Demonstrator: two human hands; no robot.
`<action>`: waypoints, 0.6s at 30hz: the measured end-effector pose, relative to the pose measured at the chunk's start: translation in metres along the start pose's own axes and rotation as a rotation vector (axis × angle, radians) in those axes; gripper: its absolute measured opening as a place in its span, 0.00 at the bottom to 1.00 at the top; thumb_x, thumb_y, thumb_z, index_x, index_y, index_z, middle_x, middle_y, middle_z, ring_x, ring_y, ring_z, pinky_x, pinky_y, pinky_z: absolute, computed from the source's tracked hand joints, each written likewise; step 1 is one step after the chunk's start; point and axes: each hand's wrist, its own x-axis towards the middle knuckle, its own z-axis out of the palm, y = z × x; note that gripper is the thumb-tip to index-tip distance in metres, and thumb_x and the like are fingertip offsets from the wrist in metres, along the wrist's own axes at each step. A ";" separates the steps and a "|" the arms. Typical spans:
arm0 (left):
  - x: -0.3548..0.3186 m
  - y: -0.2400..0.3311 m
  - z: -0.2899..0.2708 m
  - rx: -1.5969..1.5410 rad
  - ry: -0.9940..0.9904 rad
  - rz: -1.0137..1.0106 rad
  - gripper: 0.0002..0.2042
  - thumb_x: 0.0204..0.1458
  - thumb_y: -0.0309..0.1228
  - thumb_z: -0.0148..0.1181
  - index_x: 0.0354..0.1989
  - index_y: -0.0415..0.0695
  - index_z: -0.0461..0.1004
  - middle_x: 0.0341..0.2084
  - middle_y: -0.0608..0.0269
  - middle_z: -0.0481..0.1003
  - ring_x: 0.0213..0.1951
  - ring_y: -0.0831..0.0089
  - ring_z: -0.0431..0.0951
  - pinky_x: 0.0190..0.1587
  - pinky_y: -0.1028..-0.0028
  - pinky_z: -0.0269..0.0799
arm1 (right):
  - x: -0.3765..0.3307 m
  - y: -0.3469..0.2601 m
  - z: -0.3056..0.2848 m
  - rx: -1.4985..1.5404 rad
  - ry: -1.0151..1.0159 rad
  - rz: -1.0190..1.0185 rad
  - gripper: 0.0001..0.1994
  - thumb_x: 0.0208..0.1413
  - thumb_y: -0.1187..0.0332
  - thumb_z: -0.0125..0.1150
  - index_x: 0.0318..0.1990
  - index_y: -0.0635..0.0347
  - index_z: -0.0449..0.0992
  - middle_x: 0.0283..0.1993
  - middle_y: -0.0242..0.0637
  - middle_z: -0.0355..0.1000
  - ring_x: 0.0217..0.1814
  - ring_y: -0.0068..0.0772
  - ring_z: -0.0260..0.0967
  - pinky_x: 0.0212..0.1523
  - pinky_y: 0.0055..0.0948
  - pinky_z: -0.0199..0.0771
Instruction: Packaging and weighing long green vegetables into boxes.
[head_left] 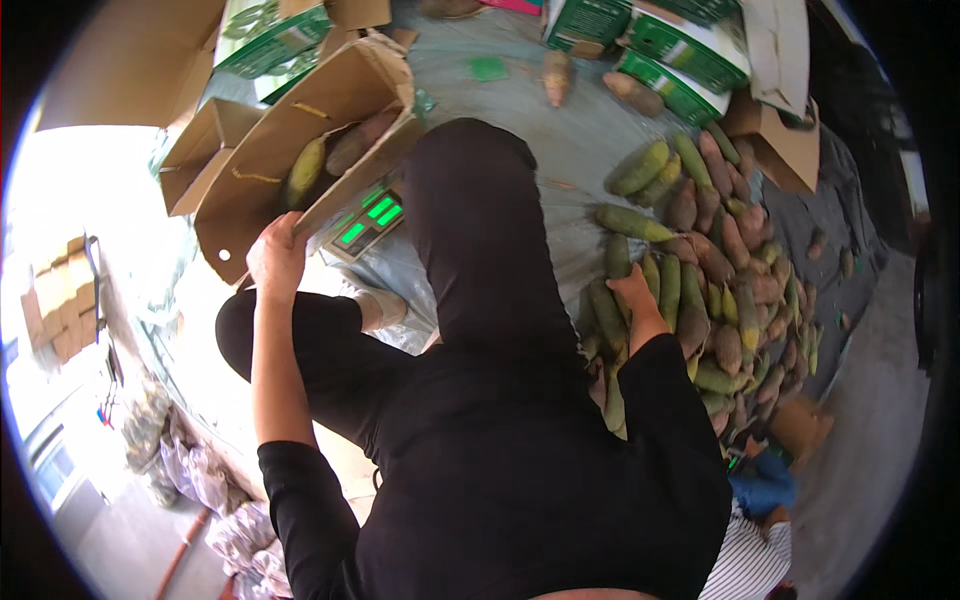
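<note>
My left hand (277,258) is closed on the near edge of a tall open cardboard box (225,215). Inside the box lie a yellow-green radish (305,172) and a pinkish-brown root (362,142) that looks like a sweet potato. Beside the box, partly covered by it, is a scale (370,220) with lit green displays. At the left side of a large heap, my right hand (637,292) rests among green radishes (670,287), its thumb and a finger apart. What its remaining fingers touch is hidden.
Pinkish-brown roots (728,350) mix with radishes across the heap on my right. Green printed cartons (680,50) stand at the far right; another cardboard box (205,150) is at the left. Plastic sheeting (480,95) covers the floor. A person in a striped top (745,560) is at lower right.
</note>
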 end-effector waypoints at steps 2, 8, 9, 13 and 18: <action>-0.002 0.000 -0.003 -0.002 0.008 -0.007 0.10 0.46 0.29 0.58 0.39 0.49 0.75 0.34 0.60 0.76 0.39 0.58 0.76 0.39 0.64 0.71 | -0.010 -0.023 -0.001 -0.093 -0.080 0.126 0.49 0.39 0.53 0.71 0.67 0.55 0.47 0.66 0.45 0.54 0.66 0.49 0.53 0.63 0.42 0.59; -0.003 -0.004 -0.002 -0.037 0.006 0.015 0.09 0.46 0.27 0.56 0.37 0.48 0.76 0.33 0.62 0.77 0.39 0.59 0.76 0.39 0.65 0.71 | -0.024 -0.064 -0.013 -0.314 -0.100 0.298 0.44 0.40 0.58 0.73 0.64 0.52 0.52 0.67 0.42 0.50 0.66 0.45 0.54 0.60 0.48 0.63; -0.002 -0.002 -0.004 -0.040 0.001 0.014 0.10 0.45 0.27 0.56 0.37 0.48 0.76 0.33 0.62 0.76 0.39 0.60 0.76 0.39 0.65 0.71 | -0.025 -0.063 -0.011 -0.321 -0.092 0.289 0.44 0.40 0.58 0.73 0.64 0.52 0.52 0.67 0.42 0.50 0.66 0.45 0.54 0.60 0.48 0.63; -0.003 -0.006 -0.003 -0.033 0.036 0.040 0.09 0.45 0.27 0.56 0.36 0.48 0.75 0.31 0.62 0.76 0.39 0.60 0.76 0.39 0.64 0.72 | -0.033 -0.063 0.000 -0.205 -0.025 0.245 0.41 0.40 0.61 0.73 0.60 0.55 0.53 0.63 0.44 0.57 0.63 0.46 0.58 0.58 0.46 0.66; 0.001 -0.007 -0.002 -0.026 0.019 0.035 0.09 0.45 0.27 0.57 0.37 0.48 0.75 0.32 0.63 0.76 0.39 0.62 0.76 0.40 0.64 0.72 | -0.017 -0.047 0.015 -0.078 0.040 0.211 0.36 0.39 0.67 0.72 0.56 0.58 0.58 0.54 0.50 0.66 0.56 0.51 0.65 0.50 0.45 0.71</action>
